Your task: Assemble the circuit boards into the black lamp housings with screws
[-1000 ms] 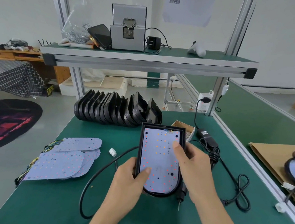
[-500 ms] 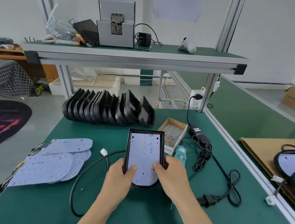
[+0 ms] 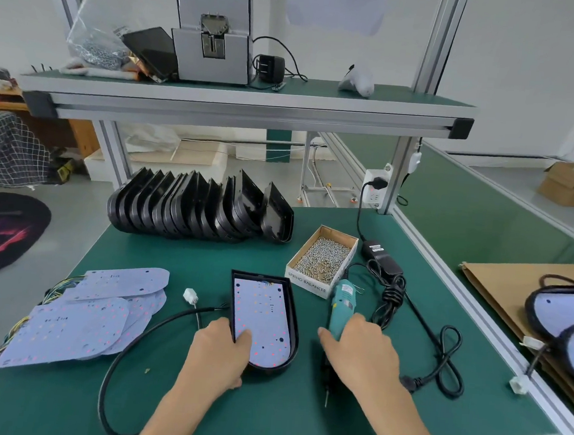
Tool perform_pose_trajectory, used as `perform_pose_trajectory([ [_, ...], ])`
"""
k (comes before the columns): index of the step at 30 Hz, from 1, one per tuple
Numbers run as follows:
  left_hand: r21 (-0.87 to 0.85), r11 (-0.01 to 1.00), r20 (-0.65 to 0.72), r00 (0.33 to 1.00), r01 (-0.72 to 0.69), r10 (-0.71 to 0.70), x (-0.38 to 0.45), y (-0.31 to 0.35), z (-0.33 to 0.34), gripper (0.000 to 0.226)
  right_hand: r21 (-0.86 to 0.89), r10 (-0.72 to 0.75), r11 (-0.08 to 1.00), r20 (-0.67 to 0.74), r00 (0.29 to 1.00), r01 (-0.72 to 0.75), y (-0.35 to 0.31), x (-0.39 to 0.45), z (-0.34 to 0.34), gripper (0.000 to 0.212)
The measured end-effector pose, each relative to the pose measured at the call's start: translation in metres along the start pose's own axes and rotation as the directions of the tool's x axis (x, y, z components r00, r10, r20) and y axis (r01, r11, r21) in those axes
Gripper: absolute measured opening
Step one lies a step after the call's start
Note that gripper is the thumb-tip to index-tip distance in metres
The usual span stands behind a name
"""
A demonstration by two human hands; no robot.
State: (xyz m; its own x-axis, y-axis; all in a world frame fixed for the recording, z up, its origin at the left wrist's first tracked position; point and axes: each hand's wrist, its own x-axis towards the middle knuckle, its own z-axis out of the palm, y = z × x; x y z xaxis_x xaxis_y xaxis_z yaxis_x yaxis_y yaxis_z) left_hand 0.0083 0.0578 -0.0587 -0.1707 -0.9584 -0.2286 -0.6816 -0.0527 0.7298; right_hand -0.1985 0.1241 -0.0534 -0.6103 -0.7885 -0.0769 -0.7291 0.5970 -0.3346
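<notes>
Green matting covers our bench (image 3: 194,412). Near its front edge at six o'clock lies the black lamp housing (image 3: 293,324), a rigid tray, with a thin, stiff, light circuit board (image 3: 261,318) seated inside. Our left hand (image 3: 220,352) grips its near-left rim, thumb on the board. At three o'clock our right hand (image 3: 364,354) curls over the teal screwdriver (image 3: 342,307), though whether it grips we cannot tell. Small shiny screws fill the cardboard box (image 3: 321,259) at one o'clock.
</notes>
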Motion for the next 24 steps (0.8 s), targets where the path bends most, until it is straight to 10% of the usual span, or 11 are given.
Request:
perform_pose_trajectory([
  [8, 0.292, 0.956, -0.309, 0.946, -0.001, 0.095, -0.019, 0.012, -0.013, 0.048, 0.301, 0.131, 0.939, 0.132, 0.983, -0.166, 0.006, 0.014, -0.002, 0.037],
  [10, 0.222, 0.962, -0.408, 0.882, -0.157, 0.237, -0.018, 0.026, -0.018, 0.029, 0.632, 0.169, 0.740, 0.154, 0.973, -0.229, 0.017, 0.019, -0.001, 0.030],
  [12, 0.084, 0.933, -0.388, 0.851, -0.350, 0.355, -0.007, 0.047, -0.016, 0.016, 0.911, 0.118, 0.306, 0.253, 0.960, -0.278, 0.021, 0.021, 0.004, 0.019],
  [15, -0.051, 0.885, -0.226, 0.869, -0.462, 0.440, 0.027, 0.090, -0.001, 0.010, 0.938, -0.051, -0.224, 0.261, 0.964, -0.266, 0.017, 0.017, 0.007, 0.014],
  [24, 0.434, 0.755, 0.185, 0.869, -0.492, 0.460, 0.132, 0.153, 0.067, 0.016, 0.852, -0.015, -0.500, 0.169, 0.985, -0.154, 0.000, 0.018, 0.023, 0.054],
])
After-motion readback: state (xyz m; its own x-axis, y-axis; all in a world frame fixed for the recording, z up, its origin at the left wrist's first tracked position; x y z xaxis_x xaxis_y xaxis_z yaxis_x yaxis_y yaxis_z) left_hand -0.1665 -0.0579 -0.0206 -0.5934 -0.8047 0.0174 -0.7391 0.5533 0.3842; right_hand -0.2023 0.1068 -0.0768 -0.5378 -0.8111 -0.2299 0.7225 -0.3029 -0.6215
